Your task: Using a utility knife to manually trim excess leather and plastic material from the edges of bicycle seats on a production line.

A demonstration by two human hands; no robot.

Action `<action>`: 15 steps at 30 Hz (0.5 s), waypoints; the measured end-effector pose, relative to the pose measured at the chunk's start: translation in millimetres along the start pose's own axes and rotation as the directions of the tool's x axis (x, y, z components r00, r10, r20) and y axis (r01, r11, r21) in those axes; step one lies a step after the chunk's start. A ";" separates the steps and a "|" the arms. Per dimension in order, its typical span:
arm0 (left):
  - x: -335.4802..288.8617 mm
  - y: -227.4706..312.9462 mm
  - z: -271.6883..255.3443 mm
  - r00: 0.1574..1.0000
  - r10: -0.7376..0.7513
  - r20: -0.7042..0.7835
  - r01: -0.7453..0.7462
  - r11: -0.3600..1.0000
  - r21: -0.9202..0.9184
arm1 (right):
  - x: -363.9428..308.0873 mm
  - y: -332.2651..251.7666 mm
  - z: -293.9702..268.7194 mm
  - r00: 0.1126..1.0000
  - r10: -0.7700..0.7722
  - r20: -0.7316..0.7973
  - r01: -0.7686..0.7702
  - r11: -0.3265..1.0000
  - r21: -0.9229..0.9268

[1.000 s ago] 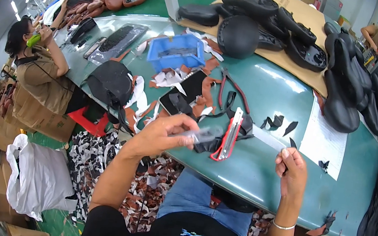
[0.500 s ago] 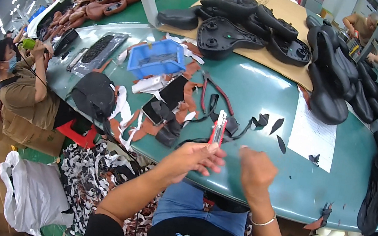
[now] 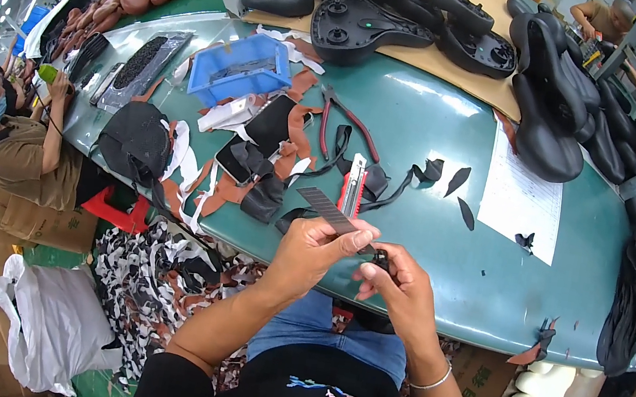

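My left hand point(image 3: 307, 253) pinches a long dark snap-off blade point(image 3: 326, 209) between thumb and fingers, its tip pointing up and left. Close beside it, my right hand point(image 3: 405, 289) has its fingertips closed on a small black piece point(image 3: 381, 259) at the blade's lower end; its kind is too small to tell. Just beyond the blade, a red and white utility knife point(image 3: 352, 186) lies on the green table point(image 3: 411, 238). Around it are black strips point(image 3: 389, 197) and red-handled cutting pliers point(image 3: 354, 125).
Leather scraps and a phone point(image 3: 236, 161) lie left of the knife, near a blue bin point(image 3: 242, 74). Black bicycle saddles point(image 3: 361, 31) rest on cardboard at the back. A paper sheet point(image 3: 521, 202) lies to the right. A co-worker point(image 3: 31, 145) sits at the left.
My hands have come together over the table edge, and the dark blade now shows in my left hand. The view has shifted slightly; the knife lies free beyond the hands.
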State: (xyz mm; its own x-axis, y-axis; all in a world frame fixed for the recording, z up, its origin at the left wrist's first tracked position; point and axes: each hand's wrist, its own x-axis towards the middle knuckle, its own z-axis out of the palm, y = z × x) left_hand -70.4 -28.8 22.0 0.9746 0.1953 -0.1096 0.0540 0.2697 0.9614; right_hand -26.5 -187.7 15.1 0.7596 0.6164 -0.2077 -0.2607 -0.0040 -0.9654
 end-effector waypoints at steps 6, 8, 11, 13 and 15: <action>2.4 1.7 -2.9 0.999 -0.041 0.036 0.041 0.999 -0.008 | 1.4 -4.7 3.0 0.996 0.026 0.080 -0.020 0.997 -0.075; 1.0 4.6 -3.1 0.996 -0.065 0.063 0.066 0.998 -0.008 | 0.3 -9.4 4.2 0.993 0.038 0.111 -0.032 0.998 -0.056; -0.6 2.4 -5.7 0.991 -0.092 0.096 0.090 0.996 0.022 | -2.1 -5.8 2.9 0.987 0.054 0.152 -0.051 0.998 -0.023; -0.8 1.9 -7.3 0.991 -0.095 0.099 0.090 0.995 0.051 | -2.7 -3.8 1.8 0.985 0.061 0.164 -0.060 0.998 -0.010; 0.0 1.9 -9.0 0.987 -0.082 0.135 0.076 0.996 0.052 | -2.0 -2.3 1.5 0.982 0.052 0.184 -0.055 0.998 0.013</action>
State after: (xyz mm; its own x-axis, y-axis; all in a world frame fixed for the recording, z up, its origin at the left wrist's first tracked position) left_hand -72.2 -19.8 21.6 0.9873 0.0429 -0.1530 0.1390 0.2339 0.9623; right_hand -28.3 -187.7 17.9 0.6225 0.7496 -0.2247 -0.3100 -0.0275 -0.9503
